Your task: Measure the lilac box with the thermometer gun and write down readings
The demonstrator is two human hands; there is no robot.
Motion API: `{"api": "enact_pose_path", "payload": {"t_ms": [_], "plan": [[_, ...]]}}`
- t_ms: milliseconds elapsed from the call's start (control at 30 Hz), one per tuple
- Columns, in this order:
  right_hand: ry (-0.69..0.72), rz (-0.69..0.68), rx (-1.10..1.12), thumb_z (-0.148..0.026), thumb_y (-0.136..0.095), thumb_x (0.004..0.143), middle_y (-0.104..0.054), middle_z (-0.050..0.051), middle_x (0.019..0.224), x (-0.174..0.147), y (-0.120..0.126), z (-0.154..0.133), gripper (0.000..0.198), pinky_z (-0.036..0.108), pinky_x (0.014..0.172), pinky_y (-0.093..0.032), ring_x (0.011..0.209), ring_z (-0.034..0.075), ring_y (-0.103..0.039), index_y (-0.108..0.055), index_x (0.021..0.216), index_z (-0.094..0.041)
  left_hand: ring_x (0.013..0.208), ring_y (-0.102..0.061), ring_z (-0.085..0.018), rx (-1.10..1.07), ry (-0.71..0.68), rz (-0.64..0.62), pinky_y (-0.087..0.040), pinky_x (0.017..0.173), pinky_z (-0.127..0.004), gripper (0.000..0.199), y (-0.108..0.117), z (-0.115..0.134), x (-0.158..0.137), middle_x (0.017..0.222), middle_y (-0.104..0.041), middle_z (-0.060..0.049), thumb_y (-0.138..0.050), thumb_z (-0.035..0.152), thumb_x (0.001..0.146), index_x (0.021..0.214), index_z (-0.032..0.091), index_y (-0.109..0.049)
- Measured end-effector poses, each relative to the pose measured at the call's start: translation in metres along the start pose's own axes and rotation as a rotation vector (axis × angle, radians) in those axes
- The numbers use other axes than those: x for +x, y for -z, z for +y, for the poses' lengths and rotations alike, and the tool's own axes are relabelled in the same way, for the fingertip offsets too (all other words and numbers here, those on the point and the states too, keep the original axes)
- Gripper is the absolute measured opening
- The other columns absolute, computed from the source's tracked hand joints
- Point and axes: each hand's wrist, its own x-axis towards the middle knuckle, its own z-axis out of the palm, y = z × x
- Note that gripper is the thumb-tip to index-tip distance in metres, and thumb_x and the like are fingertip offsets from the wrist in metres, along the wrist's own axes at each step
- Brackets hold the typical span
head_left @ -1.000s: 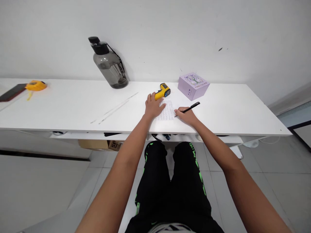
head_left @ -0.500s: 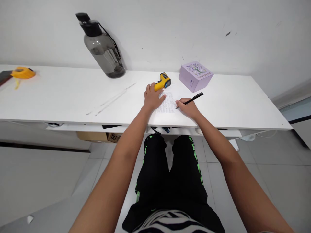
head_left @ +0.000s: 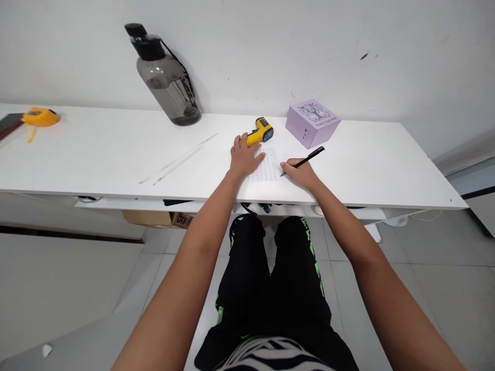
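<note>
My right hand (head_left: pixel 299 172) is closed around a black pen (head_left: pixel 309 156), its tip down at the right edge of a small sheet of paper (head_left: pixel 266 167). Rows of fine handwriting cover the sheet. Across its left edge lies my left hand (head_left: pixel 245 154), flat with the fingers spread. Those fingers are beside the handle end of a yellow and black infrared thermometer (head_left: pixel 261 131) and seem to touch it. The thermometer lies just beyond the paper.
The white desk (head_left: pixel 96 165) runs along the wall. A grey water bottle (head_left: pixel 166 82) stands at the back left, a purple box (head_left: pixel 312 123) at the back right. At far left is an orange tool (head_left: pixel 40 117), blurred. A cardboard box (head_left: pixel 147 217) shows below the desk.
The whole view has shifted slightly. Both hands keep their places on the paper and pen, with no other clear movement.
</note>
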Motion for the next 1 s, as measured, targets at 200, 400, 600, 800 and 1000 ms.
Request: {"api": "enact_pose_path", "payload": {"t_ms": [200, 400, 600, 800, 1000], "plan": [[-0.007, 0.036, -0.007, -0.044, -0.058, 0.084, -0.055, -0.001, 0.056, 0.0002, -0.0018, -0.0002, 0.035, 0.031, 0.066, -0.041, 0.061, 0.015, -0.05, -0.066, 0.061, -0.019, 0.158, -0.011, -0.037, 0.007, -0.001, 0.004, -0.02, 0.125, -0.054, 0.054, -0.0002, -0.0001, -0.0001, 0.171, -0.022, 0.001, -0.046, 0.058, 0.095, 0.141, 0.035, -0.06], [-0.004, 0.09, -0.004, -0.044, -0.058, 0.084, -0.057, 0.0, 0.057, -0.0003, -0.0017, 0.0025, 0.035, 0.031, 0.067, -0.043, 0.063, 0.016, -0.053, -0.065, 0.06, -0.019, 0.158, -0.012, -0.037, 0.005, -0.002, 0.014, -0.021, 0.125, -0.053, 0.053, -0.0004, -0.0004, -0.0003, 0.171, -0.022, 0.0, -0.046, 0.058, 0.095, 0.14, 0.034, -0.061], [-0.015, 0.068, -0.017, -0.043, -0.058, 0.083, -0.055, -0.001, 0.055, 0.001, -0.0018, 0.003, 0.034, 0.03, 0.066, -0.042, 0.062, 0.015, -0.051, -0.065, 0.059, -0.02, 0.158, -0.013, -0.037, 0.001, -0.002, 0.012, -0.021, 0.124, -0.053, 0.053, 0.0004, 0.0005, -0.0007, 0.17, -0.023, 0.0, -0.046, 0.058, 0.095, 0.14, 0.034, -0.061], [-0.024, 0.074, -0.016, -0.042, -0.058, 0.083, -0.055, -0.001, 0.056, 0.0004, -0.0018, 0.0011, 0.034, 0.03, 0.065, -0.041, 0.062, 0.015, -0.051, -0.064, 0.059, -0.019, 0.158, -0.011, -0.036, -0.007, 0.0, 0.011, -0.02, 0.125, -0.052, 0.054, 0.0, 0.0005, -0.0006, 0.171, -0.022, 0.0, -0.045, 0.059, 0.095, 0.14, 0.034, -0.061], [-0.02, 0.06, -0.025, -0.042, -0.059, 0.084, -0.055, -0.001, 0.056, 0.0, -0.0012, 0.0018, 0.034, 0.03, 0.066, -0.041, 0.062, 0.015, -0.051, -0.065, 0.06, -0.019, 0.158, -0.012, -0.037, -0.008, -0.002, 0.011, -0.021, 0.124, -0.052, 0.055, -0.0003, 0.0003, -0.0003, 0.17, -0.023, 0.0, -0.045, 0.061, 0.094, 0.139, 0.034, -0.061]]}}
